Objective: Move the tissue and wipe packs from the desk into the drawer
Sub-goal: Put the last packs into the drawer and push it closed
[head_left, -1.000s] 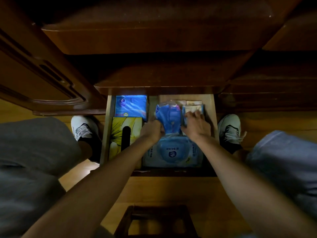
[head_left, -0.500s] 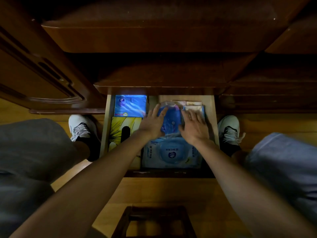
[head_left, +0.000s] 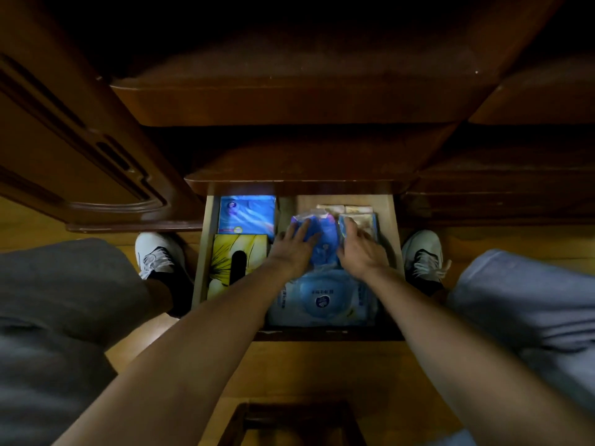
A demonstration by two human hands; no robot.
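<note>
- Since the earlier frames, both hands are uncurling: a second ago they were gripping the blue soft pack [head_left: 323, 243] from either side; now the fingers are lying nearly straight on top of it.
- The left hand [head_left: 294, 247] is resting flat on the left part of the blue soft pack, fingers extended and slightly spread, gripping nothing.
- The right hand [head_left: 360, 252] is lying with straight fingers across the pack's right edge and over the small packets [head_left: 365, 220] beside it, holding nothing.
- The blue soft pack is sitting inside the open drawer [head_left: 206, 252], in the right half, between the two hands.
- The large wipe pack [head_left: 322, 299], pale blue with a round lid, is lying directly in front of it, at the near end of the drawer, touching the drawer's front panel.
- The small packets are lying at the rear right corner; further pale packets are showing just behind them.
- In the left half, a blue tissue pack [head_left: 247, 215] is occupying the rear and a yellow tissue box [head_left: 236, 265] with a dark slot is sitting in front of it, the two touching.
- The desk [head_left: 289, 101] is overhanging the rear of the drawer.
- A white shoe [head_left: 154, 252] is standing on the floor at the left of the drawer, and a second one is standing at the right.
</note>
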